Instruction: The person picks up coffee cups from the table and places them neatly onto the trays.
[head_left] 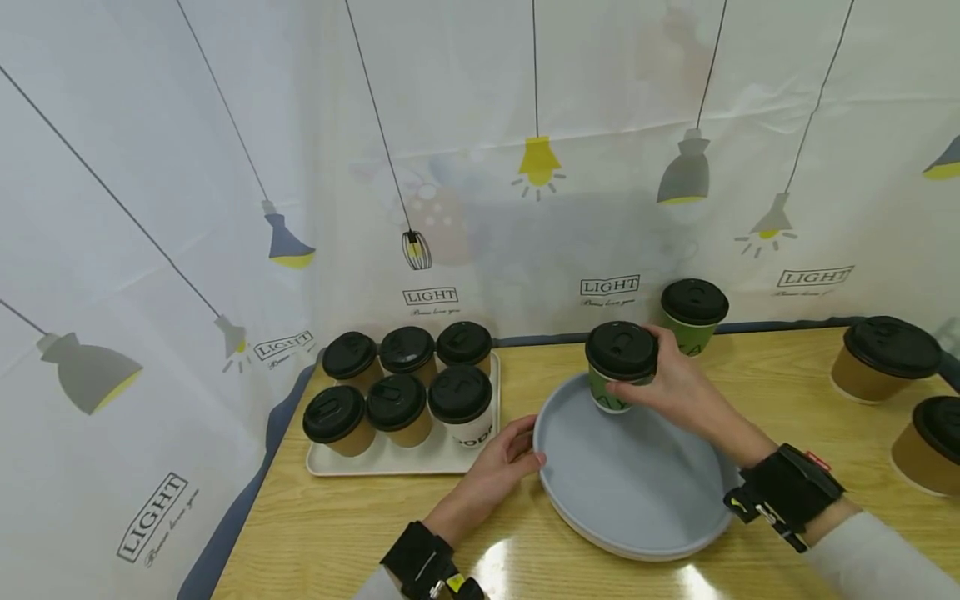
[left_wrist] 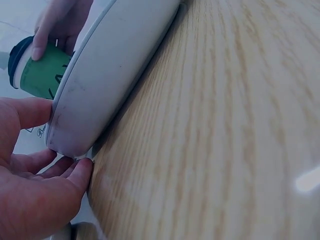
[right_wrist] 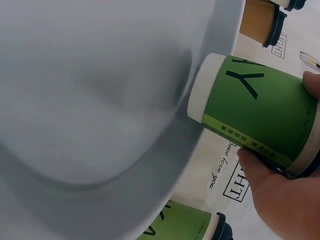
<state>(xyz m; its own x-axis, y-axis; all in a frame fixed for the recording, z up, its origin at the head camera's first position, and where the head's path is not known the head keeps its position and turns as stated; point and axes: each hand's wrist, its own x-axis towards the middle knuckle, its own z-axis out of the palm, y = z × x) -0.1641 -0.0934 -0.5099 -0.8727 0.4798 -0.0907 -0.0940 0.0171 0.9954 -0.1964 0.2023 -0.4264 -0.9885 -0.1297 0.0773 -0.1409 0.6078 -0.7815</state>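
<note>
My right hand (head_left: 678,387) grips a green paper coffee cup (right_wrist: 260,110) with a black lid, fingers and thumb round its upper part. In the head view the cup is at the far left part of a round blue-grey tray (head_left: 630,492); in the right wrist view its white base is close over the tray's raised rim. My left hand (head_left: 498,462) holds the tray's left edge, thumb at the upper rim and fingers curled at the lower side, as the left wrist view shows. Another green coffee cup (head_left: 693,317) stands behind my right hand, partly hidden by it.
A white rectangular tray (head_left: 390,465) at the left bears several lidded cups, mostly brown and one white (head_left: 468,429). Two brown lidded cups, one farther back (head_left: 873,379) and one nearer (head_left: 926,454), stand at the right. A lamp-printed curtain (head_left: 480,208) hangs behind the wooden table (head_left: 300,533).
</note>
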